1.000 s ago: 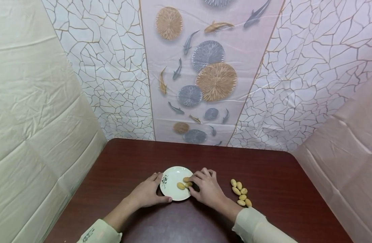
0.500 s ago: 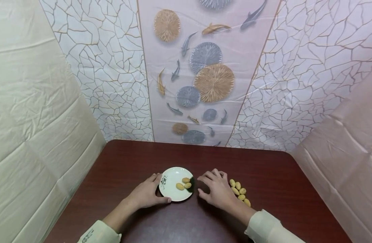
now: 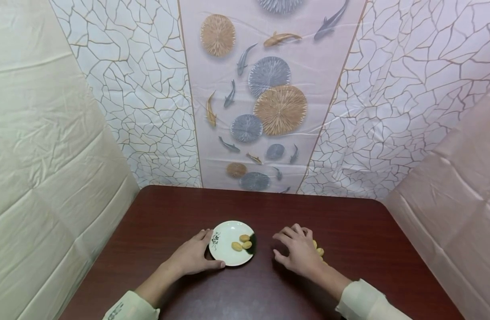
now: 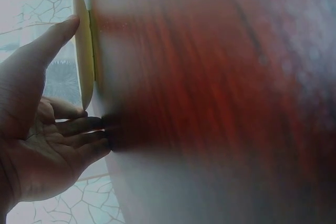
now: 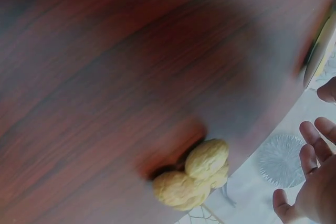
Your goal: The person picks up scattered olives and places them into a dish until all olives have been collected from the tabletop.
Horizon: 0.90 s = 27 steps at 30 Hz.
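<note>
A small white plate (image 3: 226, 257) with a dark floral print and a dark patch at its right edge stands on the table. Three small yellow oval fruits (image 3: 237, 246) with a slightly wrinkled skin lie on its right half. My left hand (image 3: 193, 253) holds the plate at its left rim, thumb at the near side and fingers at the far side; the left wrist view shows the thumb (image 4: 65, 27) on the rim. To the right of the plate, my right hand (image 3: 299, 251) hovers with relaxed, bent fingers and nothing between them. It partly hides more yellow fruits (image 3: 320, 252) on the table.
The dark red-brown wooden table (image 3: 181, 209) ends at a patterned cloth wall (image 3: 165, 146) behind. Plain pale cloth hangs on the left and right. In the right wrist view, clustered fruits (image 5: 207, 159) lie near the right hand.
The right hand has let go of a fruit on the plate and moved right, away from the plate, now covering part of the fruit pile. The left hand stays at the plate.
</note>
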Tool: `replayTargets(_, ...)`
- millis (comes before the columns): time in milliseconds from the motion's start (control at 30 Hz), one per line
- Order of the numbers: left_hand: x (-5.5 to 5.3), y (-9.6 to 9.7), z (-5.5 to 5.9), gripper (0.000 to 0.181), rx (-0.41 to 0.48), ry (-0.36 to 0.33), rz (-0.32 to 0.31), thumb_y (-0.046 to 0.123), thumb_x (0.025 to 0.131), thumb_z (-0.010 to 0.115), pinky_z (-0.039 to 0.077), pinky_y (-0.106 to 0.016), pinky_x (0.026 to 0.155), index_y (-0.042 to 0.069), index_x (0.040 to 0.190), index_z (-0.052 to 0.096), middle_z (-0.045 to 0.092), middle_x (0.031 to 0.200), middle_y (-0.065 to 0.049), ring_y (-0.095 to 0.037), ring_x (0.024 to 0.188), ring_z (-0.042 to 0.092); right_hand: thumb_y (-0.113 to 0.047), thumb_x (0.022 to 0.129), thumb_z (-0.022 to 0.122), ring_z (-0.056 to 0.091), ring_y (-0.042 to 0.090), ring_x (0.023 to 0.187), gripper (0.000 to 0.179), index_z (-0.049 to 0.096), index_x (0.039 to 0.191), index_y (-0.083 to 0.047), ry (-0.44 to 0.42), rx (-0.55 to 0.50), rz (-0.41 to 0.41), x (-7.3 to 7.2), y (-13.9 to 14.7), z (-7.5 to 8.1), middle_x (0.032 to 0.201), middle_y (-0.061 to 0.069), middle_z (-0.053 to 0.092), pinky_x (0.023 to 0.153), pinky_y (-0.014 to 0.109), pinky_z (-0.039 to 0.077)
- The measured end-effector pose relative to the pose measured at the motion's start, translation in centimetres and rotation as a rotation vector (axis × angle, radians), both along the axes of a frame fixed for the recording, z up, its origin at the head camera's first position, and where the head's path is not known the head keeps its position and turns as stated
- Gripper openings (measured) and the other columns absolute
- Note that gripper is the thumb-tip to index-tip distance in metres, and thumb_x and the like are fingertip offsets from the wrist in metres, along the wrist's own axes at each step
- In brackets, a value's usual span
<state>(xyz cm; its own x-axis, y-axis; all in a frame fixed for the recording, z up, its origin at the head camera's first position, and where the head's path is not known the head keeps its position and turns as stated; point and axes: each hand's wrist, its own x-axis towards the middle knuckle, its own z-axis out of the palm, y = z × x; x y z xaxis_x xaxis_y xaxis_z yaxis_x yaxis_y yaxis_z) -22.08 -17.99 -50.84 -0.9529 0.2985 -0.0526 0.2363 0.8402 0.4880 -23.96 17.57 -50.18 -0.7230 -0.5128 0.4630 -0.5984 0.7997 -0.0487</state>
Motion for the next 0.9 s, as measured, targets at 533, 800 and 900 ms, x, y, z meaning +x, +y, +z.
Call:
replayTargets(533, 0.1, 0.0, 0.1, 0.122, -0.002, -0.006, 0.001, 0.067, 0.083, 0.088, 0.05, -0.066, 0.119, -0.005, 0.168, 0.039, 0.043, 0.17, -0.033, -0.05, 0.157, 0.048, -0.029, 0.083, 0.094, 0.059, 0.022, 0.101, 0.036, 0.082, 0.115, -0.018, 0.015, 0.021, -0.042, -0.1, 2.7, -0.3, 0.109, -0.003, 0.075, 0.095, 0.07, 0.05)
replayTargets(800, 0.0, 0.0, -0.1, 0.123, -0.013, -0.003, 0.002, 0.068, 0.082, 0.088, 0.05, -0.066, 0.118, -0.005, 0.168, 0.039, 0.043, 0.17, -0.033, -0.05, 0.157, 0.048, -0.027, 0.083, 0.094, 0.058, 0.021, 0.101, 0.035, 0.082, 0.114, -0.017, -0.022, -0.005, -0.064, -0.3, 3.8, -0.6, 0.11, -0.003, 0.075, 0.096, 0.071, 0.047)
replayTargets(900, -0.1, 0.0, -0.2, 0.123, -0.017, -0.002, 0.001, 0.069, 0.082, 0.088, 0.051, -0.066, 0.118, -0.005, 0.168, 0.039, 0.043, 0.17, -0.033, -0.05, 0.156, 0.048, -0.028, 0.085, 0.094, 0.059, 0.022, 0.103, 0.034, 0.082, 0.115, -0.017, -0.042, 0.001, -0.083, -0.4, 4.2, -0.6, 0.111, -0.003, 0.075, 0.097, 0.073, 0.046)
